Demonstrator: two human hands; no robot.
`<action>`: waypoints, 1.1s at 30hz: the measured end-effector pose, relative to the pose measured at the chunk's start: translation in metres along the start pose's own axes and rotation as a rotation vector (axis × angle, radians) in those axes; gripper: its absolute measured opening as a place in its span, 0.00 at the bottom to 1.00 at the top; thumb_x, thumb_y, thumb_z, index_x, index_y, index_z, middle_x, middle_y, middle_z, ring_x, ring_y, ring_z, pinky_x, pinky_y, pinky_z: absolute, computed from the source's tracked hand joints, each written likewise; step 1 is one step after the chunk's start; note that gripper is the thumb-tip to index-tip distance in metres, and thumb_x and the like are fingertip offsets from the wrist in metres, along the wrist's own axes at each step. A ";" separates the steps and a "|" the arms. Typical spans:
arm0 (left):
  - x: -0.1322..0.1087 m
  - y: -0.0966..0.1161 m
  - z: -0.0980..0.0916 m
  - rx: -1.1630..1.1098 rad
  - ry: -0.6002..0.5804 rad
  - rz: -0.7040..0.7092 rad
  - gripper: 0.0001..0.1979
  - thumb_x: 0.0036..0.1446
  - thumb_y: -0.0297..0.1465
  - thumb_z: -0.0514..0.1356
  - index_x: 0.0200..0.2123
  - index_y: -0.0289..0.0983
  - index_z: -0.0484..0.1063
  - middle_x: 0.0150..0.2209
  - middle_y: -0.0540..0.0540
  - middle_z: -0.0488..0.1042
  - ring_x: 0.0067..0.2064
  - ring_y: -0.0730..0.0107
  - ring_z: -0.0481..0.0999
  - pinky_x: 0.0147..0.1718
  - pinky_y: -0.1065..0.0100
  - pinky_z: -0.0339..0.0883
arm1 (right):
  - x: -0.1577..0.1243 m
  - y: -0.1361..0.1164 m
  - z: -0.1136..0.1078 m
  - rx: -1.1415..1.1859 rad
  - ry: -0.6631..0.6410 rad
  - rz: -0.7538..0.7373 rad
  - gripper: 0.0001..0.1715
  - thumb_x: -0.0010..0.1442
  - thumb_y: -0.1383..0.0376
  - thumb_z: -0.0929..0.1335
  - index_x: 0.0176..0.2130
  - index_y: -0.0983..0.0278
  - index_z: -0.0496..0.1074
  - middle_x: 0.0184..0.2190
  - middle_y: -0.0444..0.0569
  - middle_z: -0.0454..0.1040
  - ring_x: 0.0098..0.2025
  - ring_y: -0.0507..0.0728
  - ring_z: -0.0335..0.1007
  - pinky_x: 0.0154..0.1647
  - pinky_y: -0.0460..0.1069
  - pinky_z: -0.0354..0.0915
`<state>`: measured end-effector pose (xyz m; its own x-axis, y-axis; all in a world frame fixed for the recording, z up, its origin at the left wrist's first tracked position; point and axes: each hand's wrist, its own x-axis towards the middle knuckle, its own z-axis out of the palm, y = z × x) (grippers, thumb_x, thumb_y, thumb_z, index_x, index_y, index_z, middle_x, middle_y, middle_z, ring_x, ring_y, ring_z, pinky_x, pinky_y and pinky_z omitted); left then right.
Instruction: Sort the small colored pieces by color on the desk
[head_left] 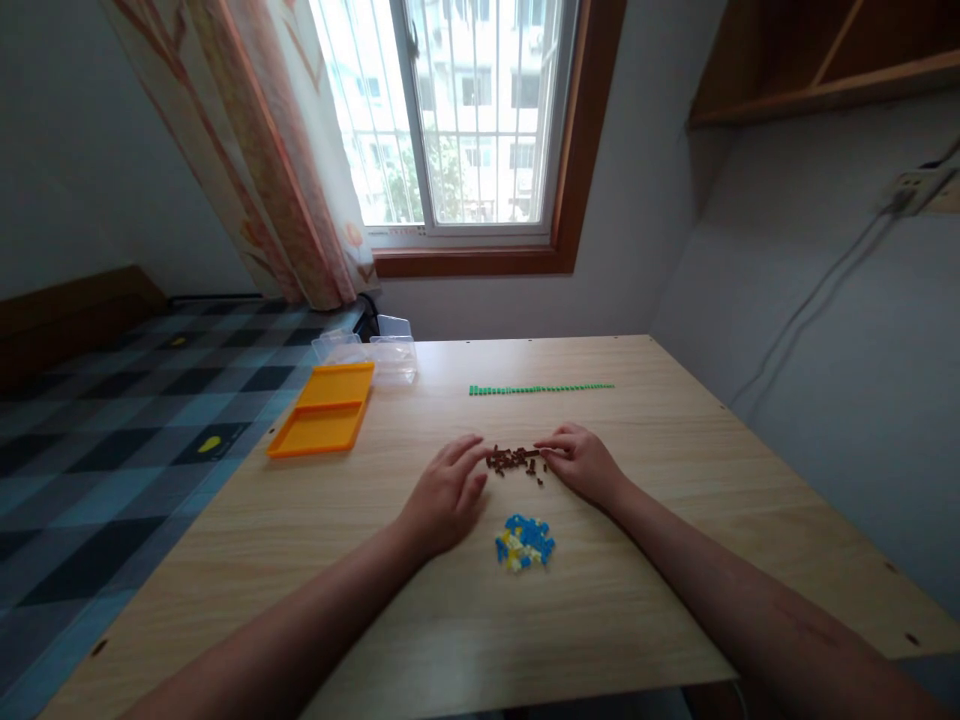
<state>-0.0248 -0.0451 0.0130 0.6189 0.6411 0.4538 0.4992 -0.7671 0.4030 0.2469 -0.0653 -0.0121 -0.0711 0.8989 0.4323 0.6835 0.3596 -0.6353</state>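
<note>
A loose pile of small brown building-block pieces [511, 460] lies on the wooden table between my two hands. My left hand [448, 492] rests at the pile's left edge, fingers apart, the fingertips next to the brown pieces. On the other side, my right hand [583, 464] has thumb and index finger closed at a small brown piece [533, 453]; the grip itself is partly hidden. A few brown bits lie loose just below those fingertips. Closer to me sits a heap of small blue, yellow and pale pieces [527, 542], touched by neither hand.
Beyond the hands, small green pieces [540, 389] form a long row on the wooden table [420, 640]. An orange two-part tray [324, 412] stands at the left edge, with clear plastic containers [391, 358] behind it. A checkered bed [112, 480] adjoins the left side.
</note>
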 end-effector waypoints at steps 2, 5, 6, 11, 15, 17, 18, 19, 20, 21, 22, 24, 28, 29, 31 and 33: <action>0.002 -0.024 -0.003 0.087 0.016 -0.135 0.21 0.69 0.36 0.47 0.57 0.34 0.69 0.60 0.35 0.69 0.63 0.54 0.67 0.62 0.48 0.62 | 0.000 0.001 0.001 -0.009 -0.012 0.008 0.11 0.59 0.68 0.70 0.41 0.60 0.83 0.32 0.50 0.77 0.36 0.57 0.72 0.39 0.50 0.65; 0.007 -0.047 -0.001 0.172 -0.026 -0.238 0.25 0.69 0.39 0.45 0.58 0.29 0.68 0.60 0.33 0.70 0.62 0.53 0.67 0.62 0.48 0.61 | 0.001 0.001 0.002 -0.026 -0.035 0.018 0.10 0.59 0.68 0.71 0.39 0.59 0.83 0.31 0.48 0.77 0.36 0.56 0.72 0.39 0.49 0.64; 0.010 -0.051 0.001 0.195 -0.049 -0.235 0.25 0.69 0.39 0.45 0.59 0.29 0.68 0.60 0.33 0.69 0.63 0.52 0.67 0.63 0.48 0.61 | 0.001 0.001 0.002 -0.032 -0.040 0.018 0.09 0.59 0.68 0.71 0.38 0.58 0.83 0.31 0.48 0.77 0.36 0.56 0.72 0.39 0.49 0.64; 0.028 -0.053 0.010 0.250 -0.089 -0.164 0.23 0.69 0.37 0.47 0.57 0.31 0.70 0.59 0.34 0.71 0.62 0.54 0.67 0.63 0.51 0.59 | 0.003 0.000 0.002 -0.074 -0.052 0.030 0.08 0.60 0.68 0.71 0.37 0.60 0.82 0.31 0.48 0.77 0.36 0.57 0.72 0.39 0.50 0.64; 0.044 -0.054 0.013 0.259 -0.063 -0.169 0.19 0.69 0.35 0.48 0.52 0.33 0.74 0.55 0.37 0.74 0.57 0.56 0.70 0.60 0.54 0.63 | 0.003 0.001 0.001 -0.050 0.021 0.032 0.08 0.62 0.67 0.69 0.37 0.62 0.81 0.34 0.50 0.79 0.39 0.57 0.72 0.42 0.50 0.65; 0.050 -0.053 0.013 0.292 -0.038 -0.208 0.16 0.67 0.34 0.50 0.46 0.35 0.75 0.50 0.39 0.76 0.53 0.57 0.72 0.56 0.56 0.65 | 0.004 0.004 0.000 -0.037 0.098 0.069 0.09 0.63 0.67 0.68 0.38 0.63 0.80 0.35 0.50 0.79 0.37 0.57 0.72 0.40 0.50 0.65; 0.052 -0.053 0.013 0.312 -0.023 -0.234 0.14 0.66 0.33 0.51 0.44 0.36 0.76 0.47 0.40 0.77 0.51 0.57 0.73 0.54 0.57 0.67 | 0.004 0.006 0.000 -0.039 0.124 0.090 0.09 0.63 0.67 0.68 0.38 0.63 0.80 0.35 0.51 0.79 0.36 0.57 0.71 0.40 0.50 0.65; 0.054 -0.052 0.013 0.332 -0.008 -0.261 0.12 0.65 0.32 0.53 0.42 0.36 0.76 0.45 0.40 0.77 0.49 0.57 0.73 0.52 0.57 0.67 | 0.005 0.007 0.000 -0.046 0.131 0.104 0.09 0.63 0.67 0.67 0.38 0.63 0.80 0.35 0.51 0.79 0.36 0.57 0.72 0.39 0.50 0.65; 0.056 -0.052 0.013 0.345 0.006 -0.285 0.11 0.64 0.31 0.54 0.40 0.36 0.76 0.44 0.40 0.77 0.48 0.56 0.73 0.51 0.58 0.68 | 0.007 0.009 0.000 -0.059 0.124 0.108 0.09 0.64 0.67 0.67 0.38 0.63 0.80 0.36 0.51 0.79 0.37 0.57 0.72 0.40 0.50 0.65; 0.056 -0.052 0.012 0.349 0.019 -0.301 0.11 0.63 0.30 0.54 0.39 0.36 0.76 0.43 0.40 0.77 0.48 0.55 0.73 0.50 0.58 0.68 | 0.009 0.010 0.001 -0.077 0.107 0.101 0.10 0.64 0.67 0.67 0.38 0.63 0.80 0.36 0.51 0.80 0.38 0.57 0.72 0.42 0.51 0.65; 0.056 -0.052 0.012 0.343 0.029 -0.309 0.10 0.63 0.30 0.54 0.39 0.37 0.77 0.42 0.40 0.77 0.48 0.55 0.73 0.49 0.58 0.69 | 0.012 0.011 0.002 -0.101 0.083 0.085 0.10 0.64 0.67 0.67 0.38 0.63 0.80 0.37 0.51 0.80 0.40 0.58 0.73 0.43 0.51 0.65; 0.055 -0.052 0.012 0.306 0.035 -0.292 0.10 0.62 0.28 0.54 0.40 0.37 0.77 0.42 0.41 0.77 0.48 0.55 0.73 0.49 0.58 0.69 | 0.020 0.012 0.005 -0.169 0.031 0.044 0.10 0.65 0.66 0.67 0.38 0.63 0.80 0.37 0.51 0.80 0.43 0.58 0.73 0.46 0.51 0.64; 0.050 -0.055 0.011 0.179 0.003 -0.157 0.12 0.61 0.25 0.55 0.43 0.37 0.77 0.45 0.42 0.77 0.49 0.58 0.73 0.52 0.57 0.68 | 0.040 0.011 0.017 -0.317 -0.057 -0.050 0.12 0.67 0.63 0.67 0.38 0.61 0.81 0.35 0.50 0.79 0.42 0.58 0.72 0.44 0.50 0.64; 0.049 -0.056 0.011 0.151 -0.010 -0.110 0.12 0.61 0.25 0.54 0.44 0.37 0.77 0.45 0.42 0.77 0.49 0.58 0.73 0.52 0.57 0.68 | 0.045 0.010 0.021 -0.336 -0.069 -0.073 0.12 0.67 0.63 0.67 0.38 0.60 0.81 0.35 0.50 0.78 0.41 0.58 0.72 0.44 0.50 0.64; 0.047 -0.056 0.009 0.109 -0.039 -0.020 0.13 0.62 0.25 0.54 0.46 0.37 0.76 0.47 0.42 0.76 0.50 0.59 0.73 0.53 0.57 0.68 | 0.052 0.008 0.027 -0.345 -0.088 -0.112 0.12 0.67 0.61 0.67 0.39 0.59 0.81 0.36 0.49 0.78 0.41 0.57 0.72 0.43 0.49 0.64; 0.046 -0.055 0.008 0.085 -0.066 0.049 0.14 0.64 0.26 0.53 0.48 0.38 0.76 0.48 0.43 0.77 0.51 0.60 0.72 0.54 0.57 0.68 | 0.055 0.008 0.031 -0.332 -0.097 -0.132 0.12 0.68 0.61 0.66 0.42 0.58 0.81 0.37 0.49 0.78 0.41 0.57 0.72 0.43 0.49 0.64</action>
<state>-0.0193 0.0261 0.0056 0.6813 0.6018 0.4166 0.5152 -0.7986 0.3110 0.2256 -0.0050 -0.0130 -0.2318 0.8755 0.4239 0.8613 0.3873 -0.3290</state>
